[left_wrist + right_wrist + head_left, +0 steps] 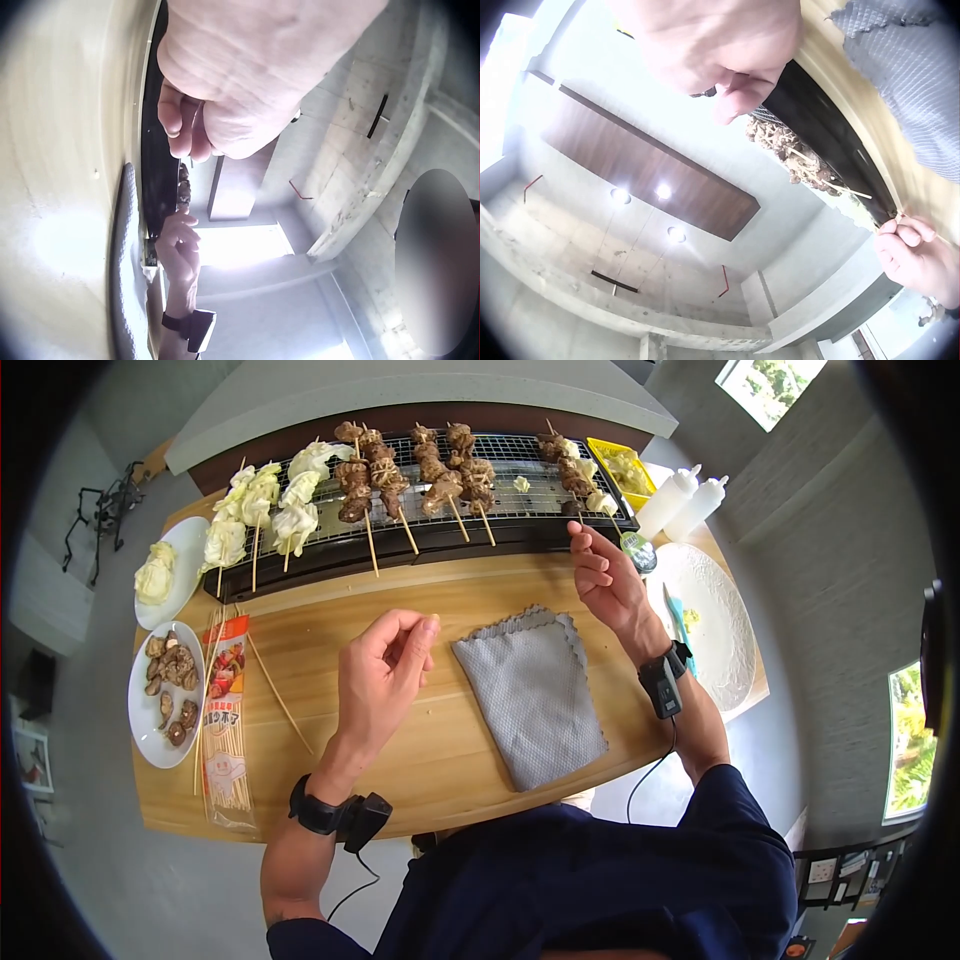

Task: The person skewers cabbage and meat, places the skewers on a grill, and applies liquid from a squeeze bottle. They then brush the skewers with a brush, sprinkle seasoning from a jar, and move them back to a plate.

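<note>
At the grill's right end, my right hand [610,580] has curled fingers, their tips at the stick end of a skewer of browned meat [565,465]; in the right wrist view the hand hides most of that contact. Beside this skewer lies one with cabbage pieces [598,500]. My left hand [385,670] hovers over the wooden table, left of a folded grey cloth [535,700]. Its fingers are loosely bent, thumb beside the index finger, with nothing visible between them. More meat skewers [430,465] and cabbage skewers [297,510] lie across the wire rack of the black grill [400,550].
On the left are a plate of cabbage [185,595], a plate of mushroom-like pieces [145,735], a packet of sticks [225,760] and loose sticks [280,695]. White squeeze bottles [665,505], a yellow tray [597,445] and a white plate [725,650] with a blue-handled brush [677,615] stand right.
</note>
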The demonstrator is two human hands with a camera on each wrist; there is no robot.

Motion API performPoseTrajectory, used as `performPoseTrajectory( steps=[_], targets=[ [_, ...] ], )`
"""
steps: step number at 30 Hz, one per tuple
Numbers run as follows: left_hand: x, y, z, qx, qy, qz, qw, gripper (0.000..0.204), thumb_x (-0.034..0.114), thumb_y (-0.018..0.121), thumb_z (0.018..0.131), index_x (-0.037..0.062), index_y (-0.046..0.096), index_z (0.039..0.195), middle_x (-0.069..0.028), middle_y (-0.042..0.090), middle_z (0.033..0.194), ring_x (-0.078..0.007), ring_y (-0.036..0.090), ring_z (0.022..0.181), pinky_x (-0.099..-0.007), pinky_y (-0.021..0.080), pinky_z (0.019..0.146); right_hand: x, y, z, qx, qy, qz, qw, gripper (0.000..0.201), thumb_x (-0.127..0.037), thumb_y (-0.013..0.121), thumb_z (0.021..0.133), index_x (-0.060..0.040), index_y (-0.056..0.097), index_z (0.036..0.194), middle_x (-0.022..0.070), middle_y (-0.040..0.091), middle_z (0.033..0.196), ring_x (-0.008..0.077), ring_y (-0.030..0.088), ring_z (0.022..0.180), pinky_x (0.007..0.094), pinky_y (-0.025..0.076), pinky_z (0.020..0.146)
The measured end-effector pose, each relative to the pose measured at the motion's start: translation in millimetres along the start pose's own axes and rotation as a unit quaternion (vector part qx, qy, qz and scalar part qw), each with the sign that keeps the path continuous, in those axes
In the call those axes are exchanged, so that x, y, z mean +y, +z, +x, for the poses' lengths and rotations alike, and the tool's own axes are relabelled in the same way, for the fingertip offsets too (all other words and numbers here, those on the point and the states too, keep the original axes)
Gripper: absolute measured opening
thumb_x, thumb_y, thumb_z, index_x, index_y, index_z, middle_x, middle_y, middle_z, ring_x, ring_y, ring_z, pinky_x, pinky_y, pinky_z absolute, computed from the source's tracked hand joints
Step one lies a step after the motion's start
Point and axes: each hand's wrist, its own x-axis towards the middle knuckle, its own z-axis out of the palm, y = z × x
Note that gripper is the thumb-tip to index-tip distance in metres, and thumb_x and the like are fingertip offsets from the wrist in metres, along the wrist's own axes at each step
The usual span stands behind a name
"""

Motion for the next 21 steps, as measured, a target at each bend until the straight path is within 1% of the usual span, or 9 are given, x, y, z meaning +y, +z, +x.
performPoseTrajectory(
  steps=[2, 3, 5, 6, 8, 9, 11, 14, 21],
  targets=[
    [0.2, 0.2, -0.2, -0.002, -0.002, 0.001, 1.0, 0.019, 0.017, 0.062, 0.103, -0.0008, 0.068, 0.098, 0.0013, 0.062, 0.076, -0.0025, 0.055, 0.064, -0.0186, 0.045, 0.053, 1.8, 5.5, 0.7, -0.003, -0.02, -0.096, 0.995, 0.022, -0.016, 0.047, 0.108, -0.0004, 0.06, 0.116, -0.0031, 0.064, 0.087, 0.0022, 0.043, 0.055, 0.0145, 0.038, 0.043],
    [1.1, 0.6, -0.5, -0.003, -0.003, 0.001, 1.0, 0.02, 0.017, 0.062, 0.103, -0.0009, 0.068, 0.098, 0.0014, 0.062, 0.075, -0.0025, 0.055, 0.064, -0.0186, 0.045, 0.053, 2.8, 9.4, 1.4, -0.003, -0.018, -0.097, 0.995, 0.022, -0.016, 0.047, 0.108, -0.0004, 0.06, 0.116, -0.0031, 0.064, 0.087, 0.0022, 0.043, 0.055, 0.0145, 0.038, 0.043],
    [2.6, 0.5, -1.0, -0.003, -0.003, 0.001, 1.0, 0.02, 0.018, 0.062, 0.103, -0.0009, 0.068, 0.098, 0.0015, 0.061, 0.075, -0.0025, 0.055, 0.063, -0.0186, 0.045, 0.053, 7.3, 22.0, 3.8, 0.06, -0.051, -0.222, 0.972, 0.023, -0.018, 0.052, 0.107, 0.0, 0.063, 0.115, -0.0052, 0.063, 0.082, 0.0015, 0.045, 0.052, 0.0145, 0.038, 0.042],
    [3.2, 0.4, -1.2, -0.005, 0.0, 0.004, 1.0, 0.021, 0.018, 0.062, 0.103, -0.0009, 0.068, 0.097, 0.0016, 0.061, 0.073, -0.0024, 0.054, 0.062, -0.0186, 0.044, 0.052, 10.7, 28.9, 5.0, 0.059, -0.051, -0.223, 0.972, 0.023, -0.018, 0.052, 0.107, 0.0, 0.063, 0.115, -0.0052, 0.063, 0.082, 0.0015, 0.045, 0.052, 0.0145, 0.038, 0.042],
    [3.9, 0.0, -1.2, -0.006, 0.003, 0.008, 1.0, 0.021, 0.018, 0.062, 0.103, -0.0008, 0.068, 0.097, 0.0018, 0.06, 0.072, -0.0023, 0.054, 0.061, -0.0186, 0.044, 0.052, 18.8, 39.4, 7.4, 0.112, -0.098, -0.383, 0.912, 0.024, -0.02, 0.054, 0.106, 0.0005, 0.067, 0.112, -0.0036, 0.064, 0.078, 0.0014, 0.051, 0.051, 0.0152, 0.04, 0.042],
    [4.2, -0.3, -1.3, -0.008, 0.001, 0.008, 1.0, 0.021, 0.019, 0.062, 0.103, -0.0007, 0.068, 0.097, 0.0018, 0.06, 0.072, -0.0023, 0.053, 0.061, -0.0186, 0.043, 0.051, 20.9, 40.8, 9.6, 0.111, -0.097, -0.383, 0.912, 0.024, -0.02, 0.054, 0.106, 0.0005, 0.067, 0.112, -0.0036, 0.064, 0.078, 0.0014, 0.051, 0.051, 0.0152, 0.04, 0.042],
    [4.5, -0.6, -1.2, -0.009, 0.0, 0.008, 1.0, 0.022, 0.019, 0.062, 0.103, -0.0006, 0.068, 0.097, 0.0019, 0.059, 0.071, -0.0022, 0.053, 0.06, -0.0186, 0.042, 0.051, 24.2, 43.3, 14.5, 0.112, -0.095, -0.43, 0.891, 0.024, -0.019, 0.056, 0.105, 0.0011, 0.069, 0.109, -0.0005, 0.068, 0.078, 0.003, 0.057, 0.051, 0.0165, 0.044, 0.042],
    [4.7, 0.2, -1.0, -0.003, -0.003, 0.004, 1.0, 0.022, 0.02, 0.062, 0.103, -0.0004, 0.068, 0.097, 0.0018, 0.059, 0.07, -0.0022, 0.052, 0.059, -0.0188, 0.041, 0.05, 31.3, 51.1, 20.2, 0.127, -0.084, -0.459, 0.875, 0.025, -0.021, 0.056, 0.106, 0.0005, 0.069, 0.108, -0.0009, 0.068, 0.077, 0.0024, 0.055, 0.048, 0.0161, 0.043, 0.04],
    [5.6, -0.3, -1.2, -0.003, 0.003, 0.012, 1.0, 0.022, 0.02, 0.062, 0.103, -0.0002, 0.068, 0.096, 0.0018, 0.059, 0.07, -0.002, 0.053, 0.06, -0.0186, 0.043, 0.051, 39.3, 50.7, 28.1, 0.118, -0.083, -0.461, 0.876, 0.026, -0.021, 0.056, 0.106, 0.0015, 0.068, 0.107, 0.0022, 0.07, 0.078, 0.0031, 0.058, 0.049, 0.0167, 0.045, 0.041]
  ],
)
